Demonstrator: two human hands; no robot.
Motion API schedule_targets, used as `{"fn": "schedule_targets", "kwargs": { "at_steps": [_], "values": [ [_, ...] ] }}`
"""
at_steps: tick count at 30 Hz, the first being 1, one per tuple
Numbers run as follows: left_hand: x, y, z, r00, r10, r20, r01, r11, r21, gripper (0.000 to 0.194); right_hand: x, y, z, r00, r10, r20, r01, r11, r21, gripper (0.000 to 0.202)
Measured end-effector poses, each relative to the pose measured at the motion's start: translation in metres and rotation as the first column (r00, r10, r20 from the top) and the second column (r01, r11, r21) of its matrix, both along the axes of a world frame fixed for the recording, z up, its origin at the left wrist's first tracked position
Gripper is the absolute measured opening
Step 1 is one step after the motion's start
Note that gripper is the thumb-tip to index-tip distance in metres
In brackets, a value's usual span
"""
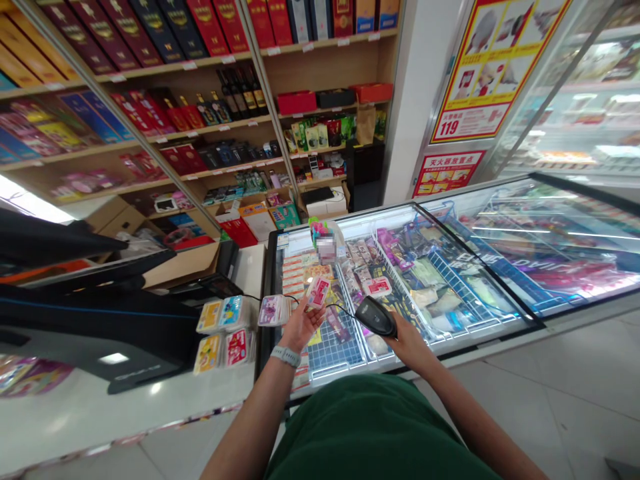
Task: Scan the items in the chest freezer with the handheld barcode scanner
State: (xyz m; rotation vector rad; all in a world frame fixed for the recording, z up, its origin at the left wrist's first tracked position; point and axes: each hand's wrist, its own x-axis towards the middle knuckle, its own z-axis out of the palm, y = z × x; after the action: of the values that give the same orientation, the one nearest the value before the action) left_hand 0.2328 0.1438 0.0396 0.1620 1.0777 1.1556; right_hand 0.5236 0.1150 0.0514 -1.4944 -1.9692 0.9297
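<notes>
My left hand [301, 327], with a pale watch at the wrist, holds a small pink and white package [319, 292] above the freezer's glass top. To its right, my right hand [404, 341] is wrapped round a black corded scanner [375, 316], whose head points left toward the package. Another red and white package [377, 287] lies on the glass just beyond the scanner. Stacks of similar packs stand left of my left hand: purple [271, 311], blue [233, 312], red [237, 347] and yellow [207, 353].
A glass-topped freezer [490, 340] with wire baskets inside stretches to the right. At the left, a black monitor or terminal [150, 340] stands on the white counter [150, 417]. Shelves [200, 130] with boxes and bottles stand behind. A colourful item [320, 233] sits at the freezer's far edge.
</notes>
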Motion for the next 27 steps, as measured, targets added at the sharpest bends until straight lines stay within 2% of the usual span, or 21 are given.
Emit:
{"fn": "schedule_targets", "kwargs": {
  "at_steps": [13,17,21,24,25,27],
  "values": [
    [-0.021,-0.042,0.007,0.998,0.058,0.018,-0.058,0.998,0.026,0.030,-0.002,0.000,-0.001,0.999,0.034,-0.024,-0.034,0.999,-0.002,0.035],
    [-0.027,-0.053,0.009,0.989,0.125,-0.076,-0.124,0.992,0.020,0.025,-0.002,-0.001,-0.002,0.999,0.039,-0.019,-0.040,0.999,-0.004,0.035],
    [-0.036,-0.066,0.005,0.955,0.237,-0.178,-0.230,0.971,0.060,0.024,-0.002,-0.001,0.000,1.000,0.025,-0.018,-0.025,0.999,-0.024,0.036],
    [-0.046,-0.078,0.001,0.870,0.348,-0.350,-0.314,0.937,0.153,0.030,-0.003,-0.001,0.002,1.000,0.023,-0.019,-0.024,0.999,-0.035,0.035],
    [-0.050,-0.083,0.000,0.801,0.376,-0.466,-0.318,0.927,0.200,0.034,-0.003,-0.001,0.002,1.000,0.026,-0.016,-0.026,0.999,-0.035,0.035],
    [-0.060,-0.093,0.000,0.576,0.387,-0.720,-0.277,0.921,0.274,0.040,-0.003,0.000,0.001,0.999,0.037,-0.011,-0.038,0.999,-0.030,0.035]
  ]
}}
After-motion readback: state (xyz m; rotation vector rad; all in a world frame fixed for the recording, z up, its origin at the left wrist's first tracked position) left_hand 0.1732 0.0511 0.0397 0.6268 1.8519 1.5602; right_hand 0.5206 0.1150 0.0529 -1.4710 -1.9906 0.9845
